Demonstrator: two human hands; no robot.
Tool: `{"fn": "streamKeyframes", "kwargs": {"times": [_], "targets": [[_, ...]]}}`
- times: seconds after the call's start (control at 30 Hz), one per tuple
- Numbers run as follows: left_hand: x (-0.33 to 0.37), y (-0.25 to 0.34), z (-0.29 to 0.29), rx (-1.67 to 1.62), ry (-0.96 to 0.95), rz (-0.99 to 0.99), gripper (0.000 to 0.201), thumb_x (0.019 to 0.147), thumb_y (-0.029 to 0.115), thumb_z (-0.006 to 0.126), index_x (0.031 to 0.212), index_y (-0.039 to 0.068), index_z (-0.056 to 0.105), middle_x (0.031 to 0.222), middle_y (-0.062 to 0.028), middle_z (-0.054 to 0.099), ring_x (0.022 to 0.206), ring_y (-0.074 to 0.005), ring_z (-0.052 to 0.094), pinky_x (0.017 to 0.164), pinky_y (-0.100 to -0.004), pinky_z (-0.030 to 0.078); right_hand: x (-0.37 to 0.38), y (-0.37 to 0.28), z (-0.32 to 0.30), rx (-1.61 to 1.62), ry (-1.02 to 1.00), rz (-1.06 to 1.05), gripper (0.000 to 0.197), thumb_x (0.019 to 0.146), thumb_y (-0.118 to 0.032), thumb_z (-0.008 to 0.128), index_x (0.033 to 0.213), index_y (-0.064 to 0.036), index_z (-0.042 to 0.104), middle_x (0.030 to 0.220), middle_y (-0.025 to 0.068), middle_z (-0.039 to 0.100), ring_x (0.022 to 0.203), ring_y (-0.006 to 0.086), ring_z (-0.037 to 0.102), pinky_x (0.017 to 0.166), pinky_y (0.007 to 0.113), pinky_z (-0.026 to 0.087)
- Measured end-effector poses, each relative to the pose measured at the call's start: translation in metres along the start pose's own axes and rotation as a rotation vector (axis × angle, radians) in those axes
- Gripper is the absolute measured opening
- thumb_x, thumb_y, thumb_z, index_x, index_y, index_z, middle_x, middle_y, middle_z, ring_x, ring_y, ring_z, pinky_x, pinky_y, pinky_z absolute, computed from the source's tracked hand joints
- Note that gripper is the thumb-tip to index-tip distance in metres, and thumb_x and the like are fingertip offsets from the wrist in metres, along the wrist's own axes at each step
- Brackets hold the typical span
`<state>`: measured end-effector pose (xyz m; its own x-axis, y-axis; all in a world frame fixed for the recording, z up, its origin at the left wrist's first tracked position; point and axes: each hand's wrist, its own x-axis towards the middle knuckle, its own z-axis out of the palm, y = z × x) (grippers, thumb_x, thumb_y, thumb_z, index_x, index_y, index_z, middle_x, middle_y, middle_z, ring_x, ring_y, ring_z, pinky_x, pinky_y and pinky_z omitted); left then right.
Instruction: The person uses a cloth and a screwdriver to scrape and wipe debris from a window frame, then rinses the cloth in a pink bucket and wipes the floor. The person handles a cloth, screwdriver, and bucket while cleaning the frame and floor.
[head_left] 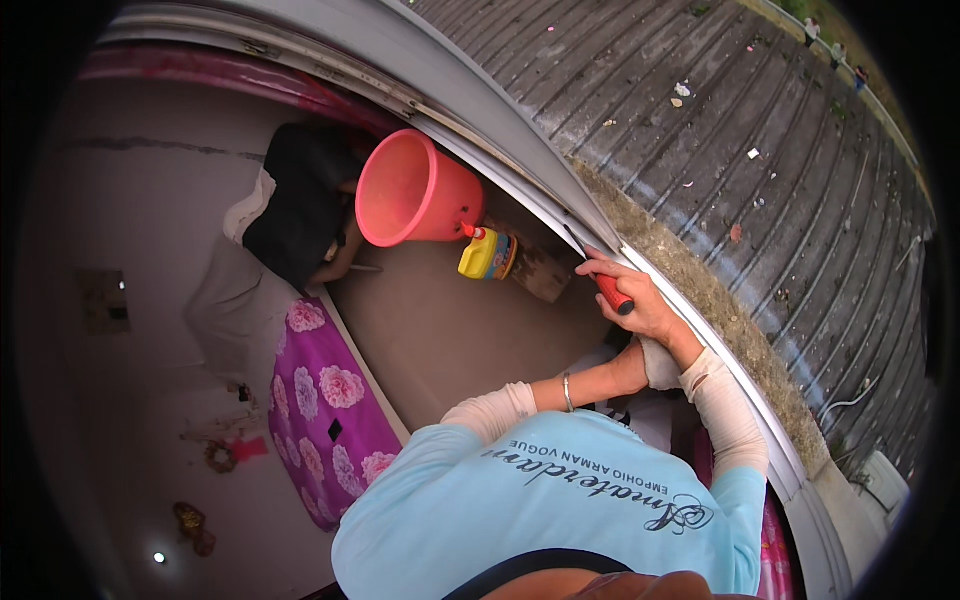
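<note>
My right hand (640, 300) is at the window frame (545, 205), closed round the red and black handle of a screwdriver-like tool (613, 294). Its thin dark shaft points up and away, along the frame's inner edge. Just below the right wrist, my left hand (630, 368) is closed on a bunched grey cloth (660, 366). The right forearm partly covers the cloth, and the left fingers are mostly hidden. A metal bangle (567, 391) circles my left wrist.
On the room side are a pink bucket (420, 190), a yellow bottle (487, 254) with a red nozzle, and a bed with a purple flowered cover (335, 400). A black cloth-like shape (300, 215) is behind the bucket. Outside lies a ridged roof (740, 150) with scattered debris.
</note>
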<state>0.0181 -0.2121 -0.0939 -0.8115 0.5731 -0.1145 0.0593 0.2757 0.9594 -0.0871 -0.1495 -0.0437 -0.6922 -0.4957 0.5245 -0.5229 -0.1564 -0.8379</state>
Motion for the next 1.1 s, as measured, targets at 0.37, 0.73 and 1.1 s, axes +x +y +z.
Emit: {"fn": "streamKeyframes", "kwargs": {"times": [0.37,0.73,1.1], "targets": [[0.013,0.052,-0.016,0.521,-0.067,-0.003,0.054,0.084,0.031,0.063,0.131,0.008,0.052,0.132,-0.0126,0.054,0.125,-0.0254,0.049,0.104,-0.0391,0.037,0.017,0.027,0.003,0.014,-0.185,0.214,0.012,0.076,0.000,0.066,0.078,0.0026,0.054,0.132,0.0112,0.057,0.128,0.0358,0.050,0.097,0.039,0.047],[0.003,0.031,-0.008,0.108,0.110,0.003,0.045,0.077,0.016,0.074,0.118,0.003,0.058,0.120,-0.0144,0.061,0.114,-0.0232,0.057,0.095,-0.0364,0.045,0.034,0.022,0.006,-0.055,-0.278,0.167,0.016,0.068,0.007,0.059,0.083,0.0043,0.056,0.121,0.0104,0.060,0.127,0.0371,0.050,0.097,0.040,0.047],[0.000,0.009,-0.002,0.090,0.171,-0.001,0.035,0.070,0.011,0.077,0.100,0.003,0.061,0.102,-0.0091,0.065,0.097,-0.0166,0.060,0.083,-0.0348,0.049,0.049,0.016,0.018,-0.019,-0.206,0.199,0.016,0.066,0.006,0.061,0.077,0.0037,0.050,0.121,0.0141,0.058,0.126,0.0385,0.049,0.097,0.042,0.046]]}}
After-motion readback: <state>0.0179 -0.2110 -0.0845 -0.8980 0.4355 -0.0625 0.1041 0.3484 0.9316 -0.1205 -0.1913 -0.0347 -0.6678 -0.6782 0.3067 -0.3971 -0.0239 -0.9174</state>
